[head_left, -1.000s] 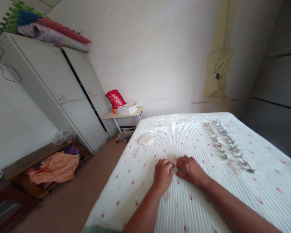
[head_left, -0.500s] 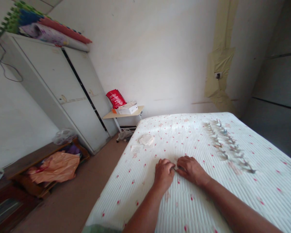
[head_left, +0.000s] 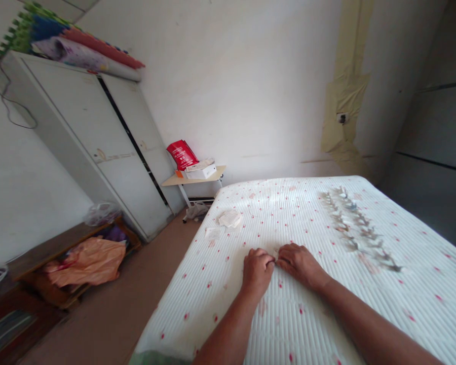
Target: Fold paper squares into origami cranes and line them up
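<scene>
My left hand and my right hand meet over the middle of the mattress, fingers curled and fingertips nearly touching. Both pinch at something small between them, mostly hidden by the fingers; I cannot make out what it is. Ahead and to the left lies a small stack of pale printed paper pieces, with another paper sheet beside it. To the right, several small folded paper figures with pointed tips stand in rows running away from me.
Beyond the bed's far left corner is a small table bearing a red bag and a white box. A grey cabinet stands left, with rolled mats on top. An orange plastic bag lies on a low wooden bench.
My fingertips have drawn slightly closer together, with the right fingers shifting a little around the small thing. The papers and the rows of figures stay where they were.
</scene>
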{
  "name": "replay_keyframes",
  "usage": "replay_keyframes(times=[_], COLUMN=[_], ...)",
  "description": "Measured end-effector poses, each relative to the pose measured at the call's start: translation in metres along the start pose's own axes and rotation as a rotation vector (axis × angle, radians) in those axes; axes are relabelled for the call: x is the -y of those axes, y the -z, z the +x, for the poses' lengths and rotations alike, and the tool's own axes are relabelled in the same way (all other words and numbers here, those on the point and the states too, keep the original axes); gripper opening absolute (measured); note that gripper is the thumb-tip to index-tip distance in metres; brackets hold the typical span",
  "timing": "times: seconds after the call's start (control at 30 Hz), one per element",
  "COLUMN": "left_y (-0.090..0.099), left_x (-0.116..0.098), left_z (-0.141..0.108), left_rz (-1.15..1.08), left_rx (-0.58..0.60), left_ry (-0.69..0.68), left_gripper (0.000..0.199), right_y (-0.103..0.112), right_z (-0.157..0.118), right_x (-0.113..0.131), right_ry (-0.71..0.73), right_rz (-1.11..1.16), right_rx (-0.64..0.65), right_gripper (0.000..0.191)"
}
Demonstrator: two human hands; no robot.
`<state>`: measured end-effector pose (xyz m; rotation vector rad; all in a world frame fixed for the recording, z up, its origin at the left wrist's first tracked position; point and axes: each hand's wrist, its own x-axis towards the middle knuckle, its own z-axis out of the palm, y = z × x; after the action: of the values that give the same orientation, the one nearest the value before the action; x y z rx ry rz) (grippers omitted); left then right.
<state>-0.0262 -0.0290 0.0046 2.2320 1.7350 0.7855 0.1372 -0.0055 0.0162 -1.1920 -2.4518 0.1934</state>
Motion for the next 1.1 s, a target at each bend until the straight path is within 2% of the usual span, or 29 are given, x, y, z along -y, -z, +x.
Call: replay_keyframes(times=[0.3, 0.57, 0.73, 0.87, 1.0, 1.1], left_y=[0.003, -0.001, 0.0, -0.001, -0.003, -0.003], left_x=[-0.005, -0.003, -0.004, -0.004, -0.004, -0.005], left_z=[0.002, 0.003, 0.003, 0.002, 0.001, 0.0], left_rz=[0.042, 0.024, 0.042, 0.057, 0.069, 0.083], left_rx=[-0.009, -0.048, -0.048, -0.064, -0.081, -0.097], left_ry=[0.015, 0.04, 0.046, 0.029, 0.002, -0.003], left_gripper=[0.016, 0.015, 0.014, 0.012, 0.012, 0.014], right_y=[0.001, 0.001, 0.003, 0.001, -0.004, -0.008], right_z=[0.001, 0.001, 0.0, 0.001, 0.003, 0.004], right_x=[0.0, -0.01, -0.009, -0.003, 0.003, 0.006], right_ry=[-0.014, -0.013, -0.026, -0.044, -0.095, -0.082], right_rz=[0.034, 0.228, 0.273, 0.168, -0.024, -0.12], right_rx=[-0.009, -0.06, -0.057, -0.034, -0.025, -0.026], right_gripper=[0.039, 0.035, 0.024, 0.015, 0.012, 0.01])
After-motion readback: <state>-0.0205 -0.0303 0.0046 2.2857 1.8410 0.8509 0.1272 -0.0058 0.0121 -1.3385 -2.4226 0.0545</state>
